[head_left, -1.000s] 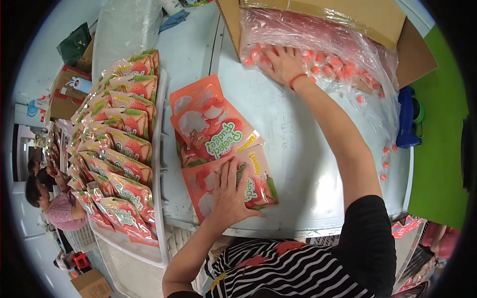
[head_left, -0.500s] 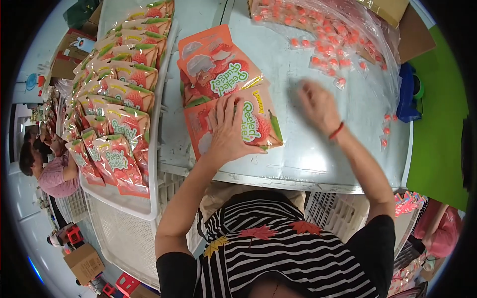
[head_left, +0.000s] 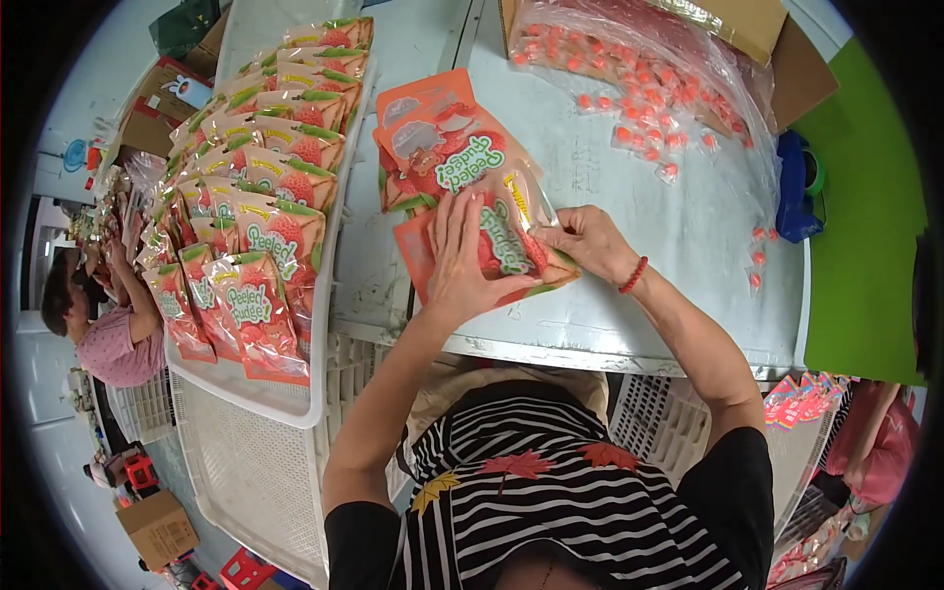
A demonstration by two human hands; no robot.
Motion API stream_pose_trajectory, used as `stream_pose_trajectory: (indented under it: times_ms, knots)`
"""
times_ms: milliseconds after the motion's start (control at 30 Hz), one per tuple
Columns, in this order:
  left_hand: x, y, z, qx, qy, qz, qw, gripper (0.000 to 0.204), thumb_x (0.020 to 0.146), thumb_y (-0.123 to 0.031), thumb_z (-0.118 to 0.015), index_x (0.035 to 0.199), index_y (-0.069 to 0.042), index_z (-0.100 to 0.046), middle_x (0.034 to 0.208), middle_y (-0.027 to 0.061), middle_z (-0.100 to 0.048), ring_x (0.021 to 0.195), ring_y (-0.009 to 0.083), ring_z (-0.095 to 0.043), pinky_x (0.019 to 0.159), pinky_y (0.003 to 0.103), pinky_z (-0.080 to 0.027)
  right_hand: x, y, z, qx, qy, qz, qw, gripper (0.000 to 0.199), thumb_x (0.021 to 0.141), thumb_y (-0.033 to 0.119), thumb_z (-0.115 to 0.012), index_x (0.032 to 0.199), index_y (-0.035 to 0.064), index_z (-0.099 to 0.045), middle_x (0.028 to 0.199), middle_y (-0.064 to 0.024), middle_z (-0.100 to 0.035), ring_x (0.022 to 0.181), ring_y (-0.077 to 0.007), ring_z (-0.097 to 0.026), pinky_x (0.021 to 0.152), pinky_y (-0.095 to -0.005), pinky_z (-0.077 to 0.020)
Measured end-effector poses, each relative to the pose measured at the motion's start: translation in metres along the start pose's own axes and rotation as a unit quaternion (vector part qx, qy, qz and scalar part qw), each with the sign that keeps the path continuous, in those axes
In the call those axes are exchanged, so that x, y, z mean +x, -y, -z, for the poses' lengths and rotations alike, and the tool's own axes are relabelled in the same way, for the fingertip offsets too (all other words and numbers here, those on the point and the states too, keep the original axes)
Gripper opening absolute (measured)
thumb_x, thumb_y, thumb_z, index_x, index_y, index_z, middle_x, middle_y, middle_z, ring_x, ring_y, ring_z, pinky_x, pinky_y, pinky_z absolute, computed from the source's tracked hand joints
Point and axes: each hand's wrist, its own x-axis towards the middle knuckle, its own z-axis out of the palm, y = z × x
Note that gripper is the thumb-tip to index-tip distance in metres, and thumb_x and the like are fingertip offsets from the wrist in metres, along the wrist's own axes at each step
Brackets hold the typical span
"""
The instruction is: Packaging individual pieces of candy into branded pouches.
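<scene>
A flat pink-and-orange candy pouch (head_left: pixel 506 239) lies on the pale table close to its front edge. My left hand (head_left: pixel 458 264) rests flat on it with fingers and thumb spread. At the pouch's right-hand edge, my right hand (head_left: pixel 590 244) pinches the rim between thumb and fingers, and the pouch bulges slightly there. Just beyond lie more flat pouches (head_left: pixel 433 118) of the same kind, overlapping in a stack. Far to the right, small red sweets (head_left: pixel 644 103) in clear wrappers spill from a large clear plastic bag (head_left: pixel 733 74).
On the left a white tray (head_left: pixel 317 388) holds several rows of plump pouches (head_left: pixel 258 310). A cardboard box (head_left: pixel 801 74) stands at the far right, near a blue item (head_left: pixel 798 187). A few sweets (head_left: pixel 757 258) lie by the right edge. Co-workers (head_left: pixel 118 334) are at both sides.
My right hand has moved left from above the table and taken hold of the pouch's edge. My left hand stays on the pouch. The whole view has shifted slightly.
</scene>
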Motion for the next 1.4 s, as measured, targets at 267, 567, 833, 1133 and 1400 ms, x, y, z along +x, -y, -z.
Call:
stream_pose_trajectory:
  times_ms: [267,567,833,1133,1400]
  knots:
    - [0.023,-0.032,0.028,-0.177,0.036,0.232,0.956,0.015,0.082,-0.013,-0.067,0.085,-0.001,-0.058,0.07,0.0102,-0.063,0.052,0.0142,-0.056,0.049,0.029,-0.044,-0.026,0.058,-0.011,0.085,-0.025,-0.011,0.996,0.044,0.077,0.032,-0.073,0.062,-0.003,-0.051,0.052,-0.0117,-0.046,0.049,-0.0111,-0.051,0.049,-0.0319,-0.043]
    - [0.03,-0.051,0.021,-0.15,0.041,0.148,0.977,0.027,0.09,-0.022,-0.051,0.074,-0.001,-0.055,0.055,0.0142,-0.054,0.049,0.029,-0.056,0.05,0.037,-0.043,-0.05,0.037,-0.005,0.157,-0.031,0.085,0.984,0.029,0.091,0.022,-0.059,0.071,0.0025,-0.056,0.057,0.004,-0.05,0.055,-0.0027,-0.045,0.046,-0.0233,-0.0361]
    - [0.016,-0.073,0.026,-0.085,0.014,0.066,0.994,0.017,0.086,-0.013,-0.054,0.075,0.0,-0.055,0.061,0.0163,-0.058,0.055,0.0357,-0.058,0.051,0.043,-0.045,-0.066,0.015,0.015,-0.212,-0.204,0.1,0.95,0.015,0.084,0.011,-0.064,0.077,0.0014,-0.056,0.064,-0.0068,-0.056,0.051,-0.0111,-0.051,0.047,-0.0265,-0.0395]
    - [0.02,-0.091,0.001,-0.049,0.037,-0.005,0.998,0.011,0.077,-0.009,-0.056,0.072,0.0,-0.054,0.055,0.0176,-0.056,0.049,0.0343,-0.058,0.045,0.043,-0.046,-0.096,0.02,0.005,-0.214,-0.187,0.195,0.939,0.017,0.075,0.0,-0.066,0.088,0.0052,-0.056,0.061,-0.0096,-0.055,0.051,-0.0151,-0.055,0.048,-0.0284,-0.0426]
    - [0.012,-0.098,-0.017,-0.13,0.044,-0.01,0.991,0.015,0.077,-0.008,-0.055,0.084,0.005,-0.055,0.057,0.0189,-0.056,0.055,0.0353,-0.059,0.047,0.043,-0.046,-0.106,0.023,0.027,0.045,-0.061,-0.018,0.997,0.017,0.088,0.003,-0.055,0.105,0.0029,-0.052,0.055,0.0015,-0.05,0.045,-0.0056,-0.045,0.044,-0.021,-0.0354]
